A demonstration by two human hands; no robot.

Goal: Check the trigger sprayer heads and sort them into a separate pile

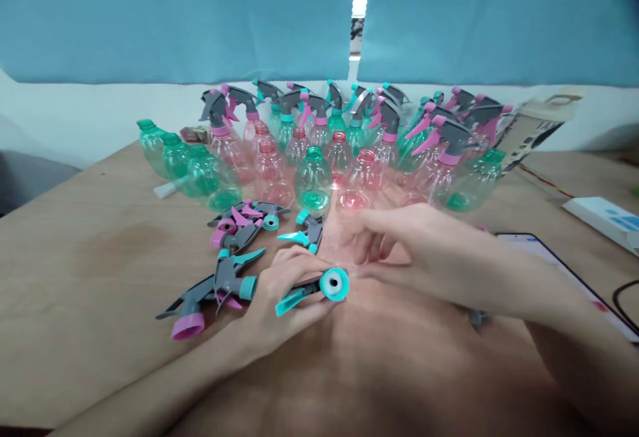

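Note:
My left hand [274,291] is closed around a grey and teal trigger sprayer head [334,284]. Its round teal collar faces me, with a white centre and a dark hole. Just right of it, my right hand [399,241] has its fingers curled and pinched; a faint pale bit shows near the fingertips, too blurred to name. Beyond my left hand lies another teal and grey sprayer head [312,229]. More loose sprayer heads, pink and teal, lie left of my left hand, among them one with a pink collar [188,326].
Several open bottles, such as a green bottle [313,181] and a pink bottle [357,184], stand across the table [100,291]. Bottles with sprayers fitted stand behind them. On the right are a phone [544,271], a white box [602,221] and a tilted patterned carton [536,124].

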